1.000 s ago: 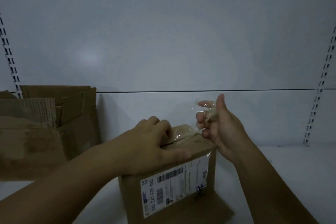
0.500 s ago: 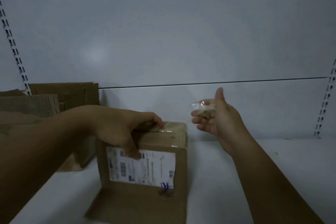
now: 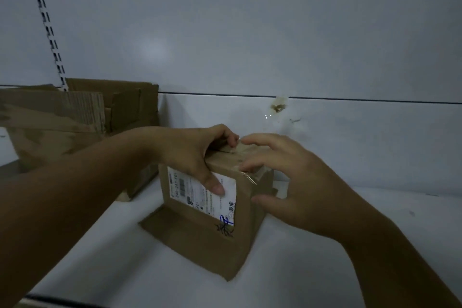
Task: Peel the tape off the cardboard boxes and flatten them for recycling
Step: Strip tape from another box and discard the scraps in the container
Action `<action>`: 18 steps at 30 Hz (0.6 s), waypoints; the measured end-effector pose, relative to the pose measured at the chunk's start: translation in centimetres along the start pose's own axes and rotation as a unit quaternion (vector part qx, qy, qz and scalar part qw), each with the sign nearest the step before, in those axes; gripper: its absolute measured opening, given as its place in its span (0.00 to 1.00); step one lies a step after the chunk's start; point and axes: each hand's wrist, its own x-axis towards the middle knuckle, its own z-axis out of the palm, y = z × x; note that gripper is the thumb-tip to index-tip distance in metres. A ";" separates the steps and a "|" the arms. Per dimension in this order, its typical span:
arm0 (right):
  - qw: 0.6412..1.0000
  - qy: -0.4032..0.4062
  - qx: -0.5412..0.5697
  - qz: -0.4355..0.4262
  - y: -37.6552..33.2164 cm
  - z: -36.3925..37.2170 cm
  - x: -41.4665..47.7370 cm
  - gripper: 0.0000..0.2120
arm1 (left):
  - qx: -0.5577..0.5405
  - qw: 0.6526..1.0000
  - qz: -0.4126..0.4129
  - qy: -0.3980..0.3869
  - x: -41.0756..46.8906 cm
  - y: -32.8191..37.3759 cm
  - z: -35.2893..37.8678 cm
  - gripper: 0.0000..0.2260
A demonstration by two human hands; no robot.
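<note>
A small brown cardboard box (image 3: pixel 200 240) with a white shipping label (image 3: pixel 197 195) stands on the white shelf (image 3: pixel 120 270), its bottom flap folded out toward me. My left hand (image 3: pixel 192 155) grips its top, with the fingers over the far edge and the thumb on the label. My right hand (image 3: pixel 300 187) holds nothing. Its spread fingers touch the box's top right end, where clear tape (image 3: pixel 250 175) still sticks. A crumpled wad of peeled tape (image 3: pixel 278 105) clings to the back wall above the box.
A larger opened cardboard box (image 3: pixel 50 120) with raised flaps stands at the back left, close to the small box. A slotted shelf rail (image 3: pixel 47 25) runs up the wall on the left. White shelf surface extends to the right and in front.
My right hand let go of the tape wad, which now sticks to the wall, and came down onto the box's right end. My left hand kept its grip as the box turned slightly.
</note>
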 end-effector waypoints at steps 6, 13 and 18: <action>0.999 0.047 0.011 -0.021 0.0 0.6 0.1 0.13 | -0.006 1.000 0.002 0.002 0.0 -0.5 0.2 0.33; 0.998 0.030 0.047 -0.037 0.0 0.9 0.3 0.05 | 0.000 1.000 0.012 0.007 -0.1 -0.7 0.5 0.34; 0.988 0.012 0.153 0.034 -0.6 1.4 0.2 0.05 | 0.028 0.999 0.021 0.020 0.0 -0.9 0.7 0.35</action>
